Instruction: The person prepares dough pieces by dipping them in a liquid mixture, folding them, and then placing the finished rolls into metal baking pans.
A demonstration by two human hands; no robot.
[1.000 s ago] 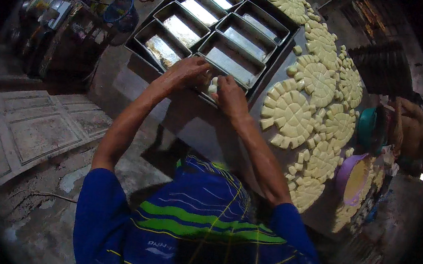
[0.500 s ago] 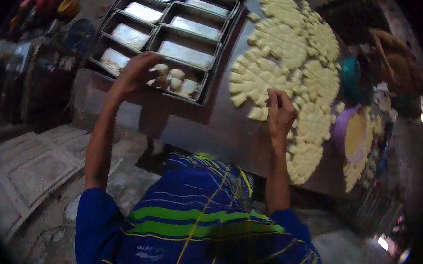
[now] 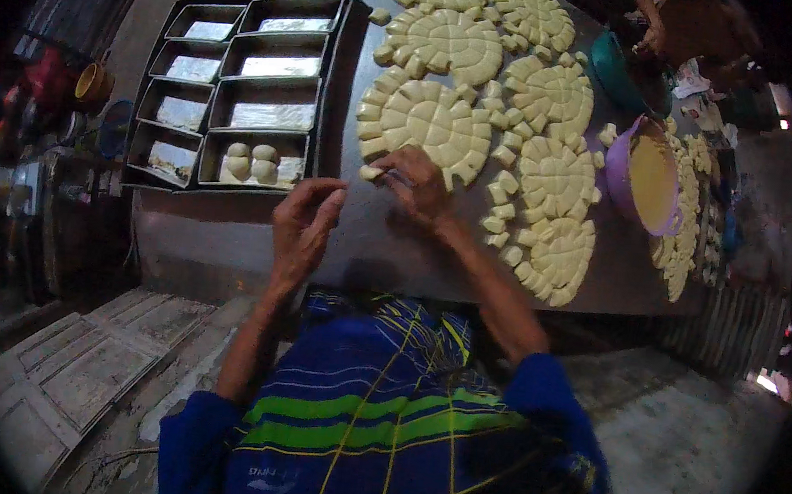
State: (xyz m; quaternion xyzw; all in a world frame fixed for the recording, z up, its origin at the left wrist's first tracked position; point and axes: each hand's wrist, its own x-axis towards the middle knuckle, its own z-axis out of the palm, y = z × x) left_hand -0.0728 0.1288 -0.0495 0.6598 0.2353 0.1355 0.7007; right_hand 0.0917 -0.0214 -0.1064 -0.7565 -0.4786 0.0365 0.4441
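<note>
In my right hand [image 3: 419, 184] a small piece of pale dough [image 3: 371, 173] is pinched between thumb and fingertips, just off the near edge of a round, scored dough slab [image 3: 427, 125]. My left hand [image 3: 302, 228] hovers over the bare table, its fingers loosely curved and apart from the thumb, with nothing seen in it. Beside it is the near right loaf tin [image 3: 293, 171], which holds several small dough balls [image 3: 263, 162] close together. The other loaf tins [image 3: 263, 116] in the dark tray [image 3: 327, 77] show shiny bottoms and no dough.
More scored dough slabs [image 3: 557, 171] and loose cut pieces [image 3: 501, 195] cover the right of the metal table [image 3: 367, 263]. A purple basin [image 3: 618, 166] with yellowish contents and a green basin [image 3: 608, 60] stand farther right. Another person's arm [image 3: 649, 17] shows at the top right.
My left hand has moved from over the dough balls in the tin back to the table. My right hand has come left with a dough piece pinched in it. The view has shifted.
</note>
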